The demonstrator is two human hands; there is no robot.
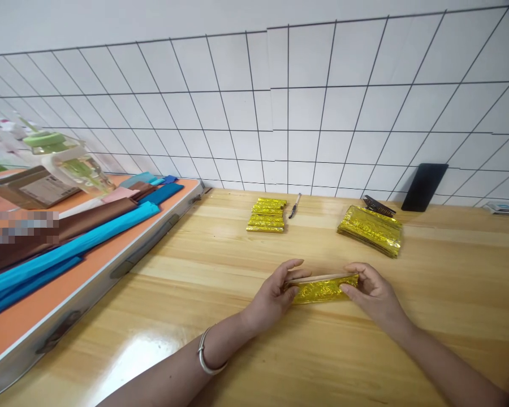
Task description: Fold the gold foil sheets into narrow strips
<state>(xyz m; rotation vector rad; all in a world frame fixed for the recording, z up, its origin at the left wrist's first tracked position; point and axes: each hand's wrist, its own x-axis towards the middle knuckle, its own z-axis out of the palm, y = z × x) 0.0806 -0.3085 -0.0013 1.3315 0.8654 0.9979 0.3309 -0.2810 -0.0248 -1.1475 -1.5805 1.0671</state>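
Note:
A folded strip of gold foil paper (pixel 322 289) lies on the wooden table (pixel 237 316), pinched at both ends. My left hand (pixel 275 294) grips its left end with thumb and fingers; a silver bangle sits on that wrist. My right hand (pixel 371 291) grips the right end. Behind, a small pile of folded gold strips (pixel 266 215) sits near the wall, and a stack of flat gold foil sheets (pixel 371 230) lies to the right of it.
A pen (pixel 294 206) lies beside the folded pile. A black phone (pixel 424 186) leans on the tiled wall, with a dark clip (pixel 378 206) near it. Left, an orange board (pixel 29 311) carries blue and brown paper rolls, a box and a green-lidded bottle (pixel 68 161).

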